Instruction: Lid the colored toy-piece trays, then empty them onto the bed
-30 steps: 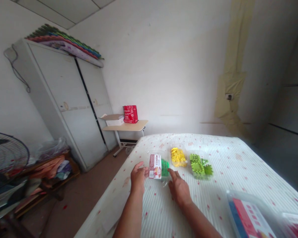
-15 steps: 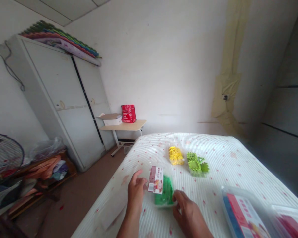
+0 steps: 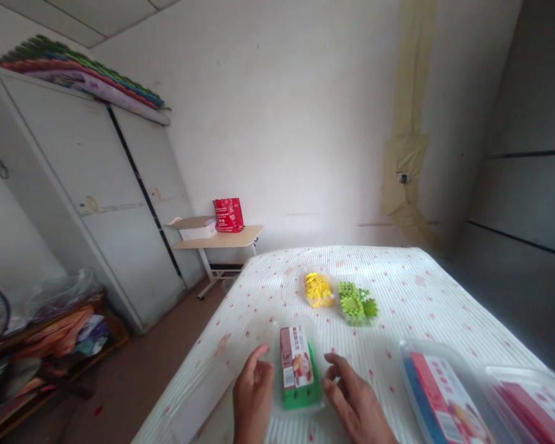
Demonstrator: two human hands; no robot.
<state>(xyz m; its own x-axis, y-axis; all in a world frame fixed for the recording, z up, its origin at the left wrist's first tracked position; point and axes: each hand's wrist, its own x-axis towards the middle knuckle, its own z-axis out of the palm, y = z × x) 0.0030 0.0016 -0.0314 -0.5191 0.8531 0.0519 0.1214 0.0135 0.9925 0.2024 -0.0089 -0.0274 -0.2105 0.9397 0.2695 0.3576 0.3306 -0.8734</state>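
A clear plastic box (image 3: 300, 399) of green pieces sits on the bed in front of me. Its transparent lid with a red-and-white label (image 3: 296, 356) lies over the green contents; whether it is fastened I cannot tell. My left hand (image 3: 253, 391) is at the box's left side, thumb and index finger apart, holding nothing visible. On the opposite side, close to the rim, is my right hand (image 3: 355, 394), its fingers bent and spread from the thumb. Beyond the box stand a clear tray of yellow pieces (image 3: 318, 290) and another of light green pieces (image 3: 357, 303).
At right lie a labelled box with blue contents (image 3: 444, 394) and one with pink contents (image 3: 531, 407). A clear plastic item with a white strip (image 3: 201, 407) lies at left. Farther off, a small table (image 3: 240, 237) carries a red bag (image 3: 229, 216) beside a cabinet.
The labelled lid, tilted by my left hand before, now lies flat over the green box. Both hands have drawn slightly away from the box's edges. My view has turned a little right.
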